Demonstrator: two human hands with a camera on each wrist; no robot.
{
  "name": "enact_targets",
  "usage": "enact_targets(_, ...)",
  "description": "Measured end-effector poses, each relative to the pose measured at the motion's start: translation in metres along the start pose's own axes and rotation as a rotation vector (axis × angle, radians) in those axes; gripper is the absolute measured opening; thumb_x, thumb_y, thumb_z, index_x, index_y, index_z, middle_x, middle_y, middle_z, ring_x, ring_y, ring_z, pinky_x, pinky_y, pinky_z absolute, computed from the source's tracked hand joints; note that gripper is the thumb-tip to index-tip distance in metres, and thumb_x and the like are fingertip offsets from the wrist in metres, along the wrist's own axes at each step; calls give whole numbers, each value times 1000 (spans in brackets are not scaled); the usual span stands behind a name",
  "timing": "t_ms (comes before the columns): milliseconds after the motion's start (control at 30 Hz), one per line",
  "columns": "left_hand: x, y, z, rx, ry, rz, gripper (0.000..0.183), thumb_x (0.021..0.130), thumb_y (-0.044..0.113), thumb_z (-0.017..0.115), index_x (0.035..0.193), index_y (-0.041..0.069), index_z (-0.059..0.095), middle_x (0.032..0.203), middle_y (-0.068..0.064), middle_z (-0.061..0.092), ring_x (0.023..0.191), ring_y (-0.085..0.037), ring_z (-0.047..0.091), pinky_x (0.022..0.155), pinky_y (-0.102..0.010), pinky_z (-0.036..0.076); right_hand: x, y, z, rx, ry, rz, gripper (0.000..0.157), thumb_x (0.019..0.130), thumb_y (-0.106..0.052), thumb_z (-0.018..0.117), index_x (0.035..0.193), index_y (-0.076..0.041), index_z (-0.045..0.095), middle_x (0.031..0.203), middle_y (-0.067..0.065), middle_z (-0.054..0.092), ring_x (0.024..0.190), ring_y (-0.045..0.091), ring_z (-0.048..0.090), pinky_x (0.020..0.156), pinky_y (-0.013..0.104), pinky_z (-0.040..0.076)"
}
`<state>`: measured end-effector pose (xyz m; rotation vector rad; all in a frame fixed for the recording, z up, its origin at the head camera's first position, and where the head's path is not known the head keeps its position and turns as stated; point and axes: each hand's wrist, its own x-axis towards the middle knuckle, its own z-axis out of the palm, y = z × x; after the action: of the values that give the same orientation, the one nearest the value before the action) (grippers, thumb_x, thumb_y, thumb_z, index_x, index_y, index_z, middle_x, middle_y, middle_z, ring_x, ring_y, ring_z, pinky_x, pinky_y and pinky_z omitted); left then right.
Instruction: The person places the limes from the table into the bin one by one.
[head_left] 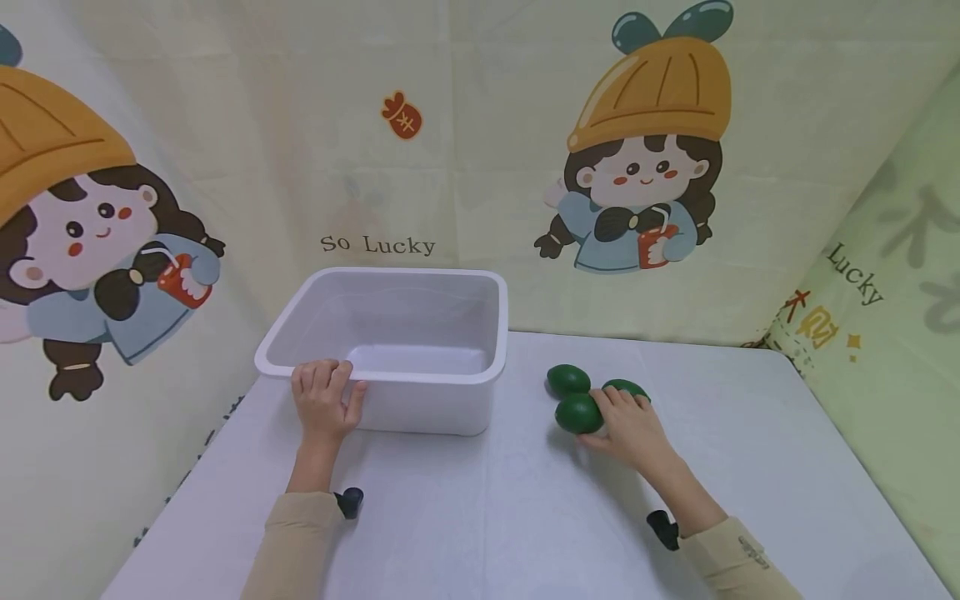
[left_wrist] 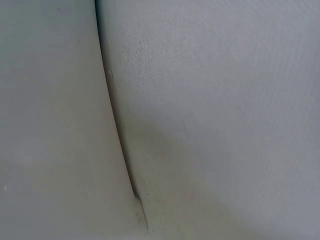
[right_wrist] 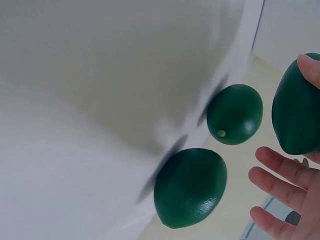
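Right hand [head_left: 626, 429]: 1 green fruit [head_left: 576, 414] is clamped between thumb and fingers, the thumb set low along its near side and the fingertips at its upper right; in the right wrist view the thumb is seen pressed on its skin, with 3 fingers spread loosely beside it. Whether the held fruit is touching the table [head_left: 480, 517] cannot be told. 2 more fruits are seen on the white cover: the 2nd fruit [head_left: 567, 380] is placed just behind the held one, slightly to its left; the 3rd fruit [head_left: 630, 387] is partly hidden by the fingers. A narrow gap is shown between these 2 in the right wrist view. Left hand [head_left: 324, 400]: the front rim of a pale bin [head_left: 427, 408] is gripped near its left corner, fingers hooked over the top and thumb laid against the outer wall. The bin is stood upright at the back left of the table, well apart from the fruits. Beige sleeves [head_left: 296, 533] are worn on both arms, with a small black device [head_left: 350, 502] mounted at each wrist. A backdrop [head_left: 480, 192] printed with cartoon figures is hung behind.
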<state>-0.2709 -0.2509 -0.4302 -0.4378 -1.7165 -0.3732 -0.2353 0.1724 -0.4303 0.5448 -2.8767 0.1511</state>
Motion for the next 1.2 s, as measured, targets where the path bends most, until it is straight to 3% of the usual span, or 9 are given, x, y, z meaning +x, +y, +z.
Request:
enact_targets(633,1,-1,0,-11,1,-8,49,91,47,39,82,1,54,75,-15,48,73,-35,40,72,-49,27,13,-1,-25,-8,56,-39,65,68,-46,74,113,-4,53,104,13,58,94,31,55,79,51,41)
enact_targets(1200,1,1,1,-17,23,-1,49,91,47,39,80,1,54,74,-15,48,72,-35,40,71,-48,26,24,-3,-41,-15,84,-48,66,69,-46,74,114,-3,53,107,16,57,96,33,54,82,53,40)
